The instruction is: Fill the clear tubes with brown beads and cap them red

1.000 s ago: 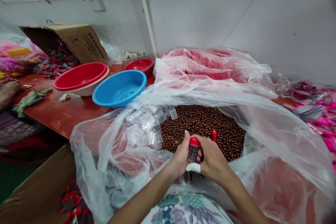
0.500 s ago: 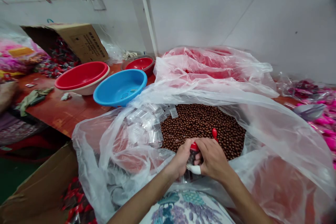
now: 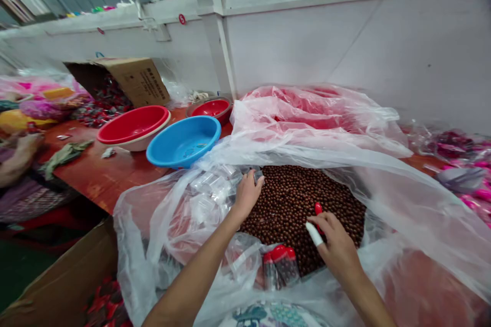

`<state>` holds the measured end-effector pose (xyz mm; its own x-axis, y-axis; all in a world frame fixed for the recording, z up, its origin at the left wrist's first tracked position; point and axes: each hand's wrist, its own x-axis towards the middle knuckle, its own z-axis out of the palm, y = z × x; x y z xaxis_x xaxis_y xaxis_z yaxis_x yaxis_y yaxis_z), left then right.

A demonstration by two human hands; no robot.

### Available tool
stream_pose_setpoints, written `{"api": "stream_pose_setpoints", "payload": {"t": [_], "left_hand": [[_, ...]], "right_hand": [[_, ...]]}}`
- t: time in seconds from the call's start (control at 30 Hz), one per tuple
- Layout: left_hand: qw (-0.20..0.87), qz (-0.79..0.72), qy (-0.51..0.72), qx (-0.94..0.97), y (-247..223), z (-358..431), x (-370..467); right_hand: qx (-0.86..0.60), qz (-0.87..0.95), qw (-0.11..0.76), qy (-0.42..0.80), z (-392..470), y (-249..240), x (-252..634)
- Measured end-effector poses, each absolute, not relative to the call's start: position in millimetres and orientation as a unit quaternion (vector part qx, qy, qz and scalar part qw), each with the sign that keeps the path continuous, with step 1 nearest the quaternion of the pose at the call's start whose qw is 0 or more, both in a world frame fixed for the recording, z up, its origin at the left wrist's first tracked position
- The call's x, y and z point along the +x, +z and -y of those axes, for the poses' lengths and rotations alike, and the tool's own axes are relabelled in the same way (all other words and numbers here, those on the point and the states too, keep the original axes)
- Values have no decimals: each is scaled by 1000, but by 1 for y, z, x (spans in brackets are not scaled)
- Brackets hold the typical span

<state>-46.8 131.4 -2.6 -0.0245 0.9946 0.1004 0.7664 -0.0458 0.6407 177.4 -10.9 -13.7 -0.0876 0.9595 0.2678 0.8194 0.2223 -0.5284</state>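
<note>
My left hand (image 3: 248, 195) is at the far left edge of the brown beads, fingers closed on a small clear plastic container (image 3: 258, 176). Loose brown balls (image 3: 291, 199) fill an open clear plastic bag (image 3: 153, 209). A red handle (image 3: 318, 208) sticks up from the balls; what it belongs to is hidden. My right hand (image 3: 337, 245), with a white cover on one digit, has its fingers around the handle's lower part. Clear containers with red caps (image 3: 282, 260) and dark contents stand at the near edge of the balls. More clear containers (image 3: 210, 189) lie left of the balls.
A blue basin (image 3: 184, 140) and a red basin (image 3: 132, 123) stand at the back left. Behind them is a cardboard box (image 3: 138, 82). A red-tinted plastic bag (image 3: 322, 117) lies by the wall. Another person's arm (image 3: 19, 161) is at far left; an open carton (image 3: 57, 281) sits below.
Both hands have let go of the red-capped container at the near edge and moved apart. The left went forward-left to the clear containers, the right to the red handle. The view tilted up.
</note>
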Motion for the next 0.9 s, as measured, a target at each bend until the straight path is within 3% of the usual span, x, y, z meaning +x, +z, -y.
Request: {"api": "stream_pose_setpoints", "payload": {"t": [0.1, 0.27, 0.43, 0.63, 0.9], "left_hand": [[201, -661, 254, 677, -9, -142, -40], [228, -603, 268, 715, -10, -125, -43], [441, -535, 203, 692, -22, -97, -47], [534, -509, 191, 648, -32, -98, -17], [614, -476, 208, 594, -54, -109, 15]], "right_hand": [[-686, 671, 272, 69, 0, -23, 189], [-695, 665, 245, 120, -4, -26, 194], [-702, 563, 359, 248, 4, -30, 196], [-640, 355, 503, 460, 18, -35, 203], [-634, 326, 527, 463, 29, -35, 207]]}}
